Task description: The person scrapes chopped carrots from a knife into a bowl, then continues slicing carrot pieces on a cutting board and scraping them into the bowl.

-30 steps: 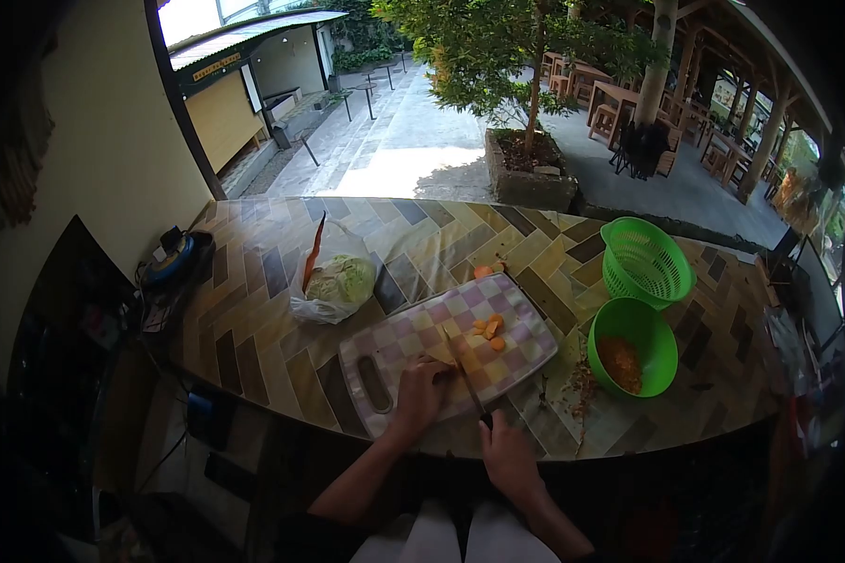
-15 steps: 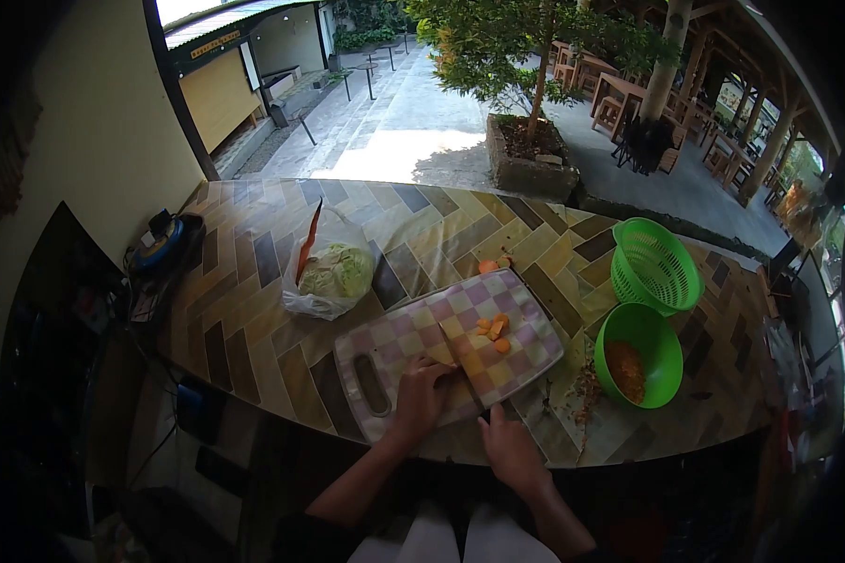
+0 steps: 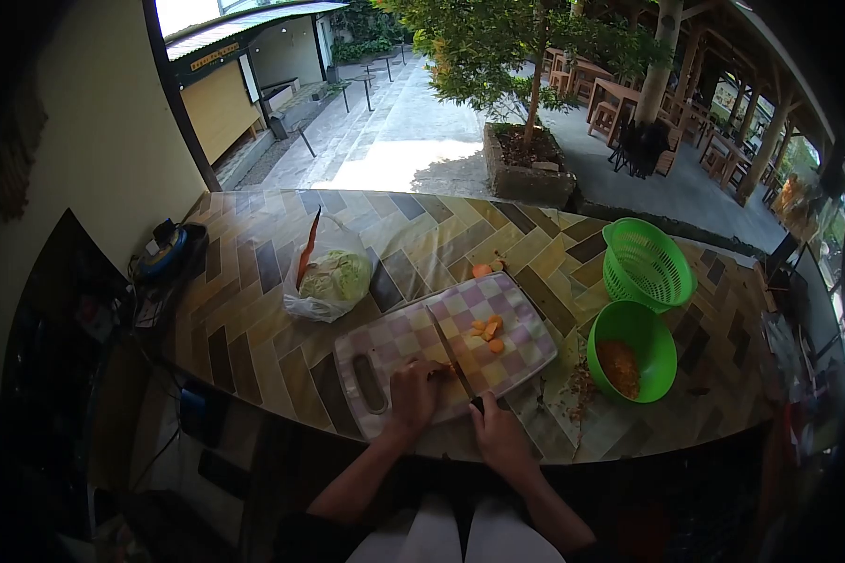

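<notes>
My right hand grips the black handle of a kitchen knife, whose blade slants across a pink-and-white checkered cutting board. Left of the blade, my left hand has its fingers curled down around an orange piece, apparently carrot, mostly hidden by the fingers. Several cut carrot pieces lie on the board, right of the blade. Just past the board's far edge sit carrot ends.
A plastic bag with a cabbage and a whole carrot stands left. On the right are a green strainer basket and a green bowl holding orange shreds. Peel scraps lie beside the board. A cable-strewn device sits far left.
My left hand has shifted slightly left and down, with its fingers now a little farther from the blade. The knife has moved slightly left. The view has tilted a little.
</notes>
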{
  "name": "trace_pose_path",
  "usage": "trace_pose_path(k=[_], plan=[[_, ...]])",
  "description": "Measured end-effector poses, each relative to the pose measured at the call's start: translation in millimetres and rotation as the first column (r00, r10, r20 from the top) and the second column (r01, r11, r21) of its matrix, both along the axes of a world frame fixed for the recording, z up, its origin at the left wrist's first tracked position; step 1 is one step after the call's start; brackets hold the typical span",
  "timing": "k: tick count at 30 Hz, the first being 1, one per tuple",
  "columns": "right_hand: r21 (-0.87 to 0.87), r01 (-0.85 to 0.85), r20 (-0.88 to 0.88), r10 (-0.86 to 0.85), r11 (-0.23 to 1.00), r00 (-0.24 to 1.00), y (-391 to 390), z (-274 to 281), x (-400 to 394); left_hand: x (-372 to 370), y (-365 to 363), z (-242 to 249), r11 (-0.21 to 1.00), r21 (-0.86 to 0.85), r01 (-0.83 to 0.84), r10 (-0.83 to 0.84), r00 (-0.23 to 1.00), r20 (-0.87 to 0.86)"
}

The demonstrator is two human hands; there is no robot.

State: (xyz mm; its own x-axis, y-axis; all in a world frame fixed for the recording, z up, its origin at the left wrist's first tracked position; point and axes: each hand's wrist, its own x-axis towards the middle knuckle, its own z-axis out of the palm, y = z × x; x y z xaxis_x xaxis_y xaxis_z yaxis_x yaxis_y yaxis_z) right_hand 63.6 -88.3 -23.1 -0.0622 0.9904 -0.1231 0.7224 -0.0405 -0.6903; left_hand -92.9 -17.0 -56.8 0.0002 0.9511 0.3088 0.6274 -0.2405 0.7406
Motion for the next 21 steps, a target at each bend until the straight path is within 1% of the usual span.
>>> trace_pose_path(k=[6,9,12,15,18,20,21], plan=[[-0.017,-0.016,0.057,0.017,1.0,0.998,-2,0,-6,-1,-1,-2,0.999,0.029,0.03,-0.03,1.0,0.002],[-0.014,-0.001,0.046,0.002,1.0,0.999,0,-5,-9,-1,-2,0,0.997,0.062,0.055,-0.055,0.998,0.005],[-0.054,0.009,0.072,-0.005,0.998,0.997,3,-1,-14,-2,-5,-1,0.995,0.061,0.073,-0.072,0.997,-0.019],[-0.085,0.032,0.179,-0.016,0.996,0.984,12,3,-23,4,-12,-2,0.992,0.096,0.077,-0.068,0.994,-0.09],[-0.062,0.035,0.103,-0.028,0.997,0.994,19,-5,-20,9,-17,-2,0.982,0.172,0.073,-0.042,0.983,-0.176],[0.007,0.007,-0.009,-0.007,1.0,1.0,21,-15,-12,10,-19,-3,0.977,0.201,0.073,-0.032,0.979,-0.2],[0.046,-0.003,-0.062,0.005,0.999,0.998,22,-17,-8,8,-18,-3,0.981,0.178,0.074,-0.049,0.989,-0.141]])
